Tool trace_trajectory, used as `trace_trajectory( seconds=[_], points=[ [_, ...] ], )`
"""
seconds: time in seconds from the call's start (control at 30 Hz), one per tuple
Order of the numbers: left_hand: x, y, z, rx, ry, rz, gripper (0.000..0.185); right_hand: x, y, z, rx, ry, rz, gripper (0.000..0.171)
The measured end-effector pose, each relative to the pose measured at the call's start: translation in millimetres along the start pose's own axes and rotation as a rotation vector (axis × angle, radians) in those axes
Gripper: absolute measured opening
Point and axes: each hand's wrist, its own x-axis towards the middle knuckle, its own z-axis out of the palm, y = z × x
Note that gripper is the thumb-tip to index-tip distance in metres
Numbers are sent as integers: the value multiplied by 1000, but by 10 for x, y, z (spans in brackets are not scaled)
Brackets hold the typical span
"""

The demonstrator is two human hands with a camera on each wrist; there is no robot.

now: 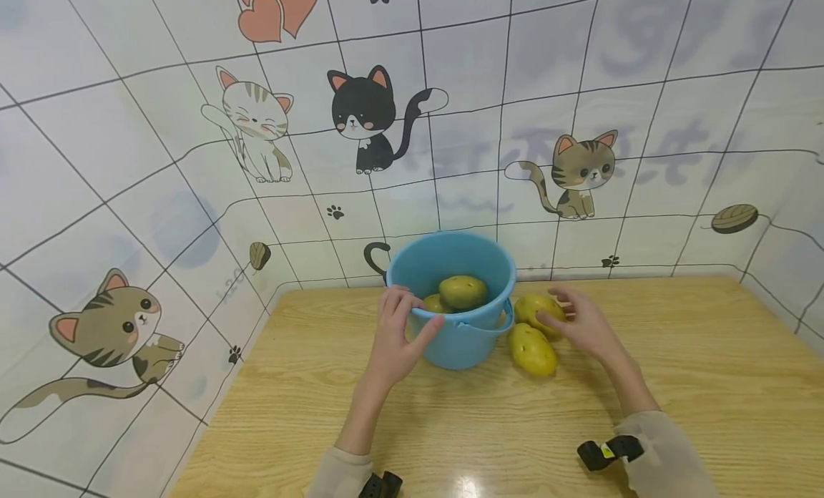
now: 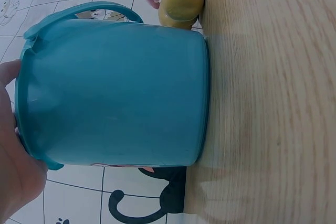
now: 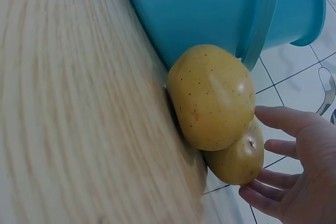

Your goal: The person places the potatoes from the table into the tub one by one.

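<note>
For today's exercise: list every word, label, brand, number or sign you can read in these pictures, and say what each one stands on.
No text can be read.
Wall covering: large pale characters show faintly behind the cat drawings, too washed out to read.
Blue bucket: no print visible; a scrap of coloured picture at its lower edge in the left wrist view is too cut off to tell.
Potatoes, wooden table: no labels.
Yellow tag on the right wrist strap: too small to read.

head cam looks down and forward over my table. both wrist cams sit close and rolled sideways; each shares the blue bucket and the nearer potato.
</note>
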Motion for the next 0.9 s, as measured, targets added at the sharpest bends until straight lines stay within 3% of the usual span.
trace_trajectory(
  seconds=[0.9],
  points=[
    [2, -22, 0, 4, -1, 20, 25, -1, 100, 84, 2, -74, 96, 81]
  ],
)
